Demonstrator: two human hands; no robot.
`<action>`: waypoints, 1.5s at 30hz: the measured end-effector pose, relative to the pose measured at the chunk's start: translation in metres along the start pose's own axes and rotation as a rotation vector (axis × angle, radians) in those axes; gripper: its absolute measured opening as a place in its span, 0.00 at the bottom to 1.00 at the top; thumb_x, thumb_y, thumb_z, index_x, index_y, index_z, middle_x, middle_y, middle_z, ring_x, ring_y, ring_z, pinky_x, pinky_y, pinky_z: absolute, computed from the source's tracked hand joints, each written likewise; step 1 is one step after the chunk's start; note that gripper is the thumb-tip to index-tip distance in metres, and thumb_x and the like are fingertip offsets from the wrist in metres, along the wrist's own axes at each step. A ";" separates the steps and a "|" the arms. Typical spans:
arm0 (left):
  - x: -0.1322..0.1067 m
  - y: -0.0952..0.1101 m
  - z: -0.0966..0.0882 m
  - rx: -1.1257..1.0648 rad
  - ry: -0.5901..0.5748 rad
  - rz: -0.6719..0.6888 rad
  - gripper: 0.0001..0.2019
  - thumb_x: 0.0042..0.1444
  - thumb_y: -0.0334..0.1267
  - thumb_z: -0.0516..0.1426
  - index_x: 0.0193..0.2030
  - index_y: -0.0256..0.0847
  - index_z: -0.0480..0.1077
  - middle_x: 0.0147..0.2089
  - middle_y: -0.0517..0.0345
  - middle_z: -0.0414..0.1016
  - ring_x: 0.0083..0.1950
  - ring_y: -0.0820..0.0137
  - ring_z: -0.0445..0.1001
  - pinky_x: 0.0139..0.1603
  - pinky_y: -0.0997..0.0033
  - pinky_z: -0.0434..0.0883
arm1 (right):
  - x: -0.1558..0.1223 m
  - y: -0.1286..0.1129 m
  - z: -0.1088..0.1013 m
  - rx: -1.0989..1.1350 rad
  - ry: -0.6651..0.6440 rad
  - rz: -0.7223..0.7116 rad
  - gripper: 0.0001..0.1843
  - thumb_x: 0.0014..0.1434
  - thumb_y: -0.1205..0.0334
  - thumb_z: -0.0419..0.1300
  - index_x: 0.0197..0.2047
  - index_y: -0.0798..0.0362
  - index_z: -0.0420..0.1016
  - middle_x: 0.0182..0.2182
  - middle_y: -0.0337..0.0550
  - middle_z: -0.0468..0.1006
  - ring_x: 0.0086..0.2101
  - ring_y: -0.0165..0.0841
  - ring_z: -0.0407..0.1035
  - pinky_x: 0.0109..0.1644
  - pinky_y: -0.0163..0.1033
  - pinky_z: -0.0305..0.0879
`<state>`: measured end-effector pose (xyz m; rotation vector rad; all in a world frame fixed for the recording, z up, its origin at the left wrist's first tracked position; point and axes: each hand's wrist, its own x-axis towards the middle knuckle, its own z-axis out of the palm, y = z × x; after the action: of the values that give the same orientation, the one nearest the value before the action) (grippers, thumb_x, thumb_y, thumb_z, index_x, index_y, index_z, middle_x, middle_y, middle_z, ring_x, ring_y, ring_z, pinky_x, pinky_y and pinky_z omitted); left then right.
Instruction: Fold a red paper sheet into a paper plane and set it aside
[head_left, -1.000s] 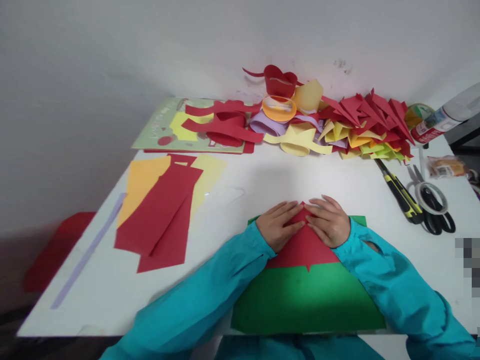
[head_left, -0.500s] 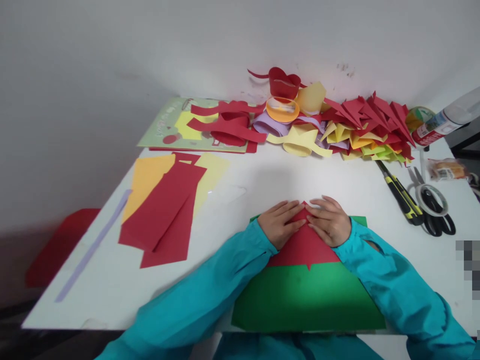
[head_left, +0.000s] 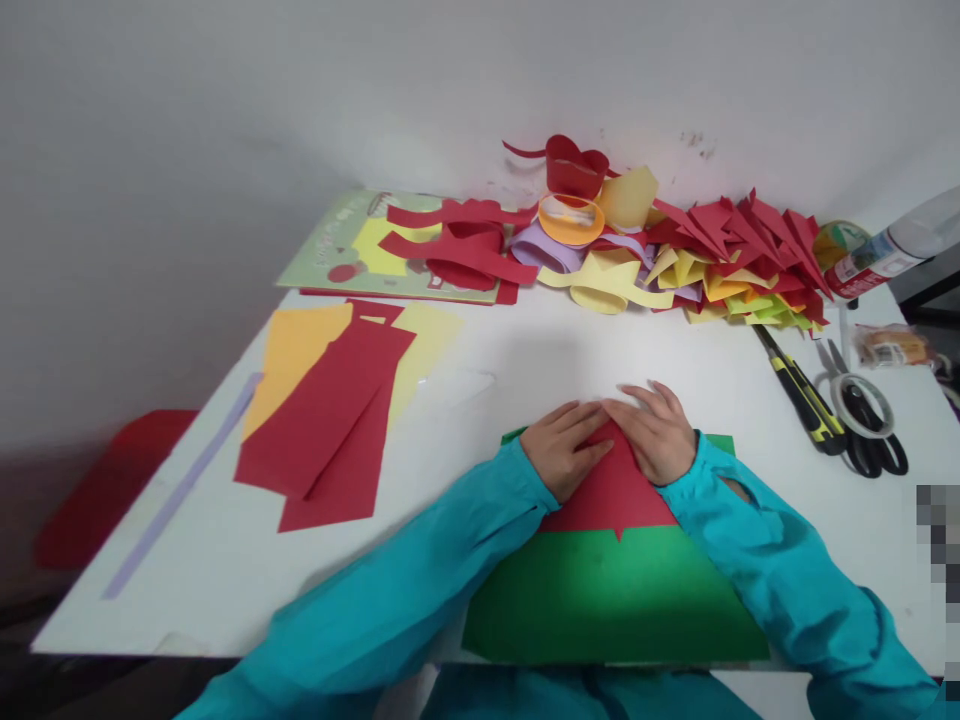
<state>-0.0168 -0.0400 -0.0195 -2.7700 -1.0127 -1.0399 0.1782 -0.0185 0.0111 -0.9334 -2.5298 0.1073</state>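
Observation:
A red folded paper triangle [head_left: 611, 495] lies on a green sheet [head_left: 611, 600] at the near edge of the white table [head_left: 517, 360]. My left hand [head_left: 562, 447] presses flat on the triangle's left slope, fingers stretched toward its tip. Along the right slope lies my right hand [head_left: 656, 435], fingers out and slightly curled at the tip, touching the left fingertips. Both arms wear teal sleeves. The triangle's top is hidden under my fingers.
Red, orange and yellow sheets [head_left: 330, 400] lie at left beside a lilac strip [head_left: 180, 485]. A heap of folded and curled paper pieces [head_left: 675, 255] lines the wall. A yellow utility knife [head_left: 799, 390], scissors [head_left: 862, 425], tape roll [head_left: 862, 400] and a bottle [head_left: 889, 245] are at right.
My right hand has slid a little up and left along the triangle's right edge toward the tip. The left hand has stayed pressed in place. The view shifted slightly.

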 end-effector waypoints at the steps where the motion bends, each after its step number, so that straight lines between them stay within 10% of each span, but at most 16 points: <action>1: 0.001 0.002 -0.001 0.011 0.012 -0.004 0.12 0.59 0.36 0.47 0.36 0.42 0.72 0.50 0.49 0.71 0.57 0.64 0.63 0.51 0.54 0.67 | 0.001 -0.001 0.000 -0.013 -0.010 -0.004 0.27 0.55 0.73 0.49 0.59 0.53 0.59 0.48 0.44 0.73 0.55 0.40 0.56 0.60 0.55 0.43; 9: 0.011 0.025 -0.016 0.197 0.001 -0.057 0.08 0.57 0.30 0.52 0.39 0.36 0.71 0.46 0.45 0.73 0.54 0.61 0.67 0.48 0.54 0.70 | 0.007 -0.006 -0.001 -0.109 -0.001 0.064 0.19 0.58 0.68 0.51 0.54 0.54 0.64 0.30 0.42 0.79 0.44 0.38 0.66 0.60 0.55 0.42; 30: 0.005 0.038 -0.018 0.191 -0.077 -0.087 0.13 0.53 0.33 0.51 0.44 0.30 0.70 0.47 0.35 0.70 0.51 0.54 0.66 0.47 0.48 0.68 | 0.001 -0.011 -0.002 -0.156 0.008 0.050 0.17 0.58 0.62 0.54 0.52 0.41 0.68 0.47 0.34 0.74 0.47 0.40 0.63 0.59 0.62 0.40; 45: 0.028 0.004 -0.003 0.266 -0.150 -0.078 0.19 0.53 0.40 0.52 0.49 0.32 0.67 0.53 0.36 0.67 0.53 0.52 0.66 0.50 0.49 0.66 | 0.022 0.021 0.003 -0.171 0.024 0.089 0.16 0.58 0.65 0.52 0.50 0.45 0.69 0.48 0.36 0.73 0.50 0.42 0.62 0.59 0.63 0.37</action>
<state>-0.0002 -0.0283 -0.0003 -2.6392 -1.1874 -0.6546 0.1742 0.0114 0.0119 -1.1066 -2.5057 -0.0950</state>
